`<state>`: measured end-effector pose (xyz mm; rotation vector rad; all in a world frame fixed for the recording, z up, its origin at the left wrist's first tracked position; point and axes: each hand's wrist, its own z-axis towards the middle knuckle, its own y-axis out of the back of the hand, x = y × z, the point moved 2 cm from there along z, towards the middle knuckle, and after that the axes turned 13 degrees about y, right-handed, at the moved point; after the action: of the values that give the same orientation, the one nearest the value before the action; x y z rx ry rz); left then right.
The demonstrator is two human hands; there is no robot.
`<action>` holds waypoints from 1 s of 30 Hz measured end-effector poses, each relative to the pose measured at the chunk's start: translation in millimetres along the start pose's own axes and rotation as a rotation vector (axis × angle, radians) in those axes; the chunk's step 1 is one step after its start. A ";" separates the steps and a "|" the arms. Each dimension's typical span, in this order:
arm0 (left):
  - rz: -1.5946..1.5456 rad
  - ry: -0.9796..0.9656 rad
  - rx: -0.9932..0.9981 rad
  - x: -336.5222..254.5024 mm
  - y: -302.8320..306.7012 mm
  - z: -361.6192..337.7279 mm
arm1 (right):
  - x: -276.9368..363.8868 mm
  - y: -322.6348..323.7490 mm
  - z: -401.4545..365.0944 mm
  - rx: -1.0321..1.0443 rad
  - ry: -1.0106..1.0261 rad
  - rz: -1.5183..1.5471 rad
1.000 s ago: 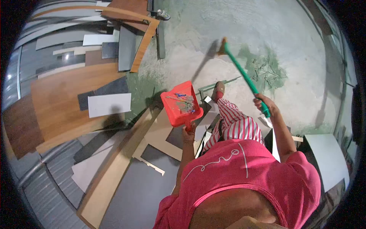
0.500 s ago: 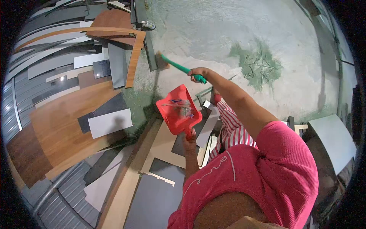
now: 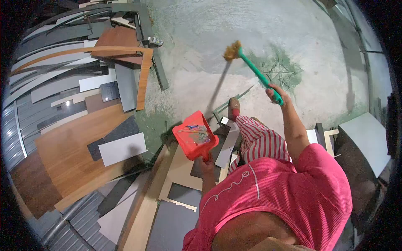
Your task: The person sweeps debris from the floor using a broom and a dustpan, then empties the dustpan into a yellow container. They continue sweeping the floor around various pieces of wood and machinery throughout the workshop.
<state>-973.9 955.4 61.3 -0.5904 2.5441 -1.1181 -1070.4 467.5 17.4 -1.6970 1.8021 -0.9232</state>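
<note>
In the head view, reading the frame as a clock, the right hand point(image 3: 276, 94) is at 2 o'clock, its fingers closed round the lower end of a green handle point(image 3: 256, 72). The handle slants up toward 12 to 1 o'clock, where it ends in a yellowish-brown brush head point(image 3: 232, 51); whether the bristles touch the concrete floor point(image 3: 197, 31) cannot be told.

The left hand point(image 3: 207, 164) is at 6 o'clock, gripping the short handle of a red dustpan point(image 3: 191, 149). The pan lies just about the centre, holding blue bits, thin strips and greyish debris point(image 3: 201, 136). A shoe point(image 3: 233, 109) is near it, toward 2 o'clock.

A white board point(image 3: 122, 149) lies at 8 o'clock on wood-coloured sheets, a bottle point(image 3: 155, 42) stands or lies at 11, and a pale panel point(image 3: 365, 140) is at 3.
</note>
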 end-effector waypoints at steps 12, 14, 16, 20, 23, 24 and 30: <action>-0.077 -0.052 -0.303 48.3 -35.3 -7.9 | 18.0 68.1 -201.3 -0.296 0.023 0.066; -0.073 -0.060 -0.308 70.3 -29.8 -16.2 | 11.0 66.4 -226.0 -0.336 0.099 -0.179; 0.008 -0.028 -0.267 94.2 -19.5 -25.5 | 9.1 48.5 -246.8 -0.290 0.092 -0.224; 0.077 0.030 0.153 140.6 -1.0 -39.9 | -9.7 48.0 -233.2 -0.121 -0.049 -0.251; -0.007 -0.016 -0.202 163.2 13.5 -57.9 | -28.7 54.3 -187.1 0.069 -0.027 -0.324; 0.001 -0.016 -0.202 170.3 15.4 -66.4 | -34.8 62.4 -166.3 0.110 -0.048 -0.338; 0.001 -0.183 -0.380 184.1 2.2 -99.1 | -17.5 98.1 -137.1 0.031 -0.177 -0.269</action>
<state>-1176.8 930.5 104.9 -0.7423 2.6040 -0.5486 -1235.4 503.6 30.5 -1.9682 1.4632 -0.8711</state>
